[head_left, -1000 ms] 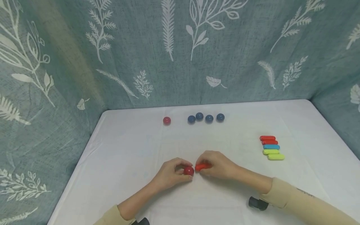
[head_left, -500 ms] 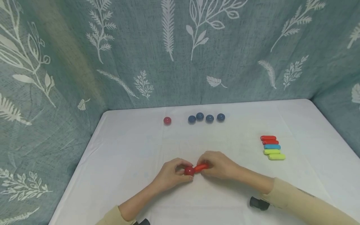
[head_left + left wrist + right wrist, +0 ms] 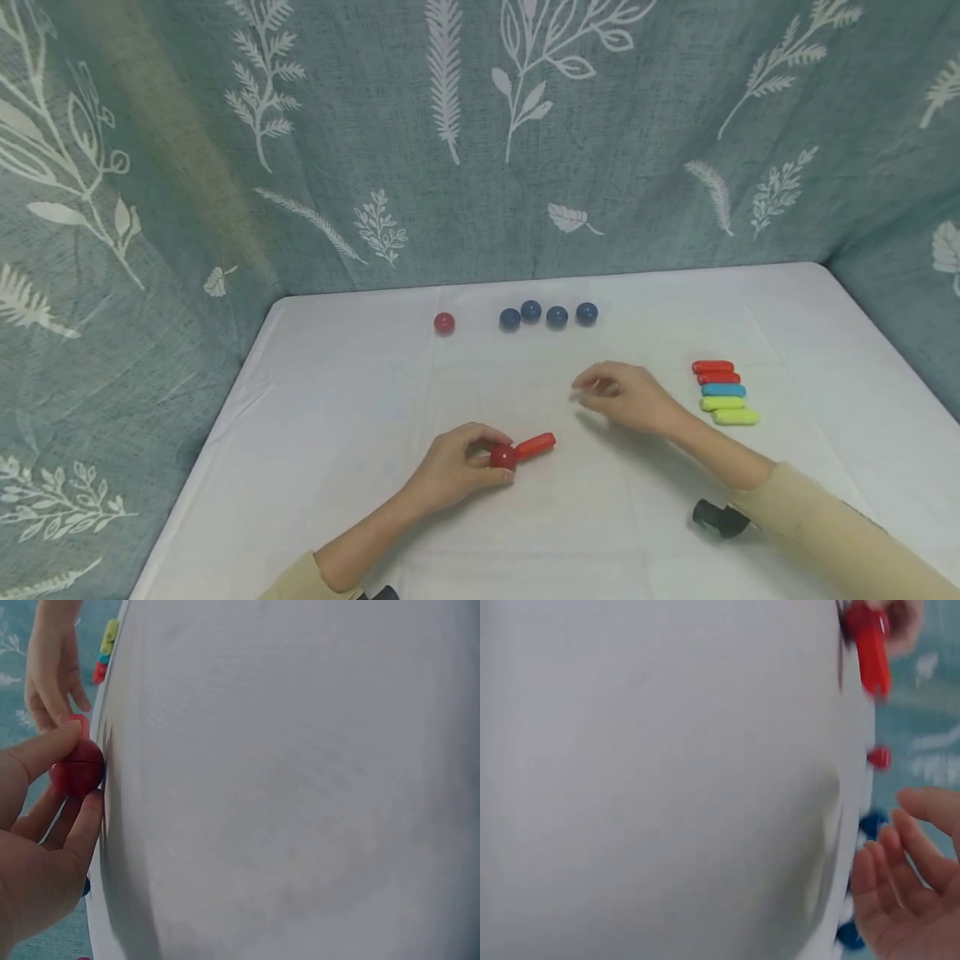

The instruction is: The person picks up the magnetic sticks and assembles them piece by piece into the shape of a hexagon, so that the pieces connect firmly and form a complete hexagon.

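My left hand (image 3: pixel 459 465) holds a dark red ball (image 3: pixel 503 457) between thumb and fingers, low over the front middle of the white table. From the ball's right side a short bright red stick (image 3: pixel 536 446) points right and slightly away, its end meeting the ball. In the left wrist view a thin seam line runs across the red ball (image 3: pixel 77 771). My right hand (image 3: pixel 626 396) is up and to the right of the stick, fingers loosely bent with nothing between them. The right wrist view shows that hand (image 3: pixel 911 889) with its fingers apart from the red stick (image 3: pixel 873 664).
Along the back of the white table (image 3: pixel 337 375) sit another red ball (image 3: pixel 444 323) and several dark blue balls (image 3: pixel 557 317). At the right lies a stack of short sticks: red (image 3: pixel 712 367), blue (image 3: pixel 723 390) and yellow (image 3: pixel 736 417). A patterned green-grey cloth (image 3: pixel 480 208) hangs behind.
The red stick has come up against the red ball, closing a small gap. My right hand has let go of the stick and moved right and away. The left hand has stayed in place.
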### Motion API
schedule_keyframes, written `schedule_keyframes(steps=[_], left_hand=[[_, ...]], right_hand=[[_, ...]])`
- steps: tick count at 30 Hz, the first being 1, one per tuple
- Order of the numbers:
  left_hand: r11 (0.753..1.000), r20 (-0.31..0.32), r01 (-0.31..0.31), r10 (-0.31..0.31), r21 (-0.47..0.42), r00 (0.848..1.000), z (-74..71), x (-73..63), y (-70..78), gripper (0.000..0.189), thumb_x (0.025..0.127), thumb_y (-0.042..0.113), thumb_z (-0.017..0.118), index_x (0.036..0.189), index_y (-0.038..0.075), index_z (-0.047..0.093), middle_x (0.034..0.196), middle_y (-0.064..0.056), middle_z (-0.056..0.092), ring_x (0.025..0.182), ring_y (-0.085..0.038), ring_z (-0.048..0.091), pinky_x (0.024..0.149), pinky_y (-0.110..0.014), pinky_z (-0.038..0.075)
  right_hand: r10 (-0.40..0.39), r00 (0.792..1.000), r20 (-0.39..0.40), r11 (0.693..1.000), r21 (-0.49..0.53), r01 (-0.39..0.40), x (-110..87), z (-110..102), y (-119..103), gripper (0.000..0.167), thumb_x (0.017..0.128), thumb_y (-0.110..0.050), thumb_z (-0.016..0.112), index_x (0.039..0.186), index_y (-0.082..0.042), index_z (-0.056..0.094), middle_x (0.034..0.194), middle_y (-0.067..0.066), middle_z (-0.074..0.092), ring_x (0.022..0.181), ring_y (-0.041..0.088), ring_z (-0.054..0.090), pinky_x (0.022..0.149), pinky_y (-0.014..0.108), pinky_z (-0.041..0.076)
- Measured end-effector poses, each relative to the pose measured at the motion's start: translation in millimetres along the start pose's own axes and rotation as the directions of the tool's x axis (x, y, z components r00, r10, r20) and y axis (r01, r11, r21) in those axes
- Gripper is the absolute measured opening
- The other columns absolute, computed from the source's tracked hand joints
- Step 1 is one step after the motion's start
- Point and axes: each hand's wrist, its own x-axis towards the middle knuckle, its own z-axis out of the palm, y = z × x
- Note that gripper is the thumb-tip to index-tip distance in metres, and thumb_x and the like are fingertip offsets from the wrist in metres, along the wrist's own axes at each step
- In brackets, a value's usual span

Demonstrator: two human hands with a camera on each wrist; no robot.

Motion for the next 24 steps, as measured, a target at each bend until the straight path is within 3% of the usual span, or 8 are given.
schedule_keyframes(steps=[4,8,15,24], left_hand=[[1.000,0.000,-0.001,0.001,0.005,1.000,0.1,-0.1,0.6,0.037,0.078,0.016,0.083,0.111,0.008,0.068,0.109,-0.002,0.066,0.107,-0.022,0.060,0.091,-0.030,0.051],[1.000,-0.005,-0.001,0.001,0.014,1.000,0.1,-0.1,0.4,0.036,0.078,0.016,0.083,0.110,0.009,0.068,0.108,-0.002,0.066,0.107,-0.021,0.060,0.091,-0.029,0.051],[1.000,-0.007,-0.012,0.012,0.013,1.000,-2.3,-1.6,-1.3,0.036,0.078,0.015,0.083,0.110,0.008,0.068,0.108,-0.002,0.066,0.108,-0.022,0.059,0.091,-0.029,0.050],[1.000,-0.006,-0.025,0.025,0.005,1.000,-0.8,-1.4,-3.1,0.036,0.078,0.016,0.083,0.110,0.009,0.068,0.108,-0.002,0.066,0.108,-0.022,0.060,0.091,-0.029,0.051]], right_hand=[[0.077,0.987,-0.142,0.996,0.050,-0.071,20.8,-16.6,15.1,0.028,0.092,-0.016,0.067,0.119,-0.009,0.066,0.117,0.009,0.065,0.103,0.027,0.062,0.081,0.040,0.052],[0.129,0.970,-0.205,0.989,0.094,-0.112,42.3,-28.9,24.4,0.038,0.094,-0.019,0.065,0.128,-0.004,0.059,0.130,0.016,0.057,0.112,0.033,0.059,0.088,0.045,0.050],[0.168,0.966,-0.198,0.985,0.081,-0.155,74.8,-34.0,29.6,0.049,0.093,-0.015,0.064,0.136,0.002,0.048,0.136,0.025,0.047,0.119,0.040,0.053,0.095,0.049,0.046],[0.136,0.976,-0.171,0.989,-0.041,-0.145,95.6,-33.8,33.0,0.048,0.091,-0.012,0.066,0.134,0.003,0.050,0.133,0.027,0.048,0.115,0.042,0.054,0.090,0.048,0.049]])
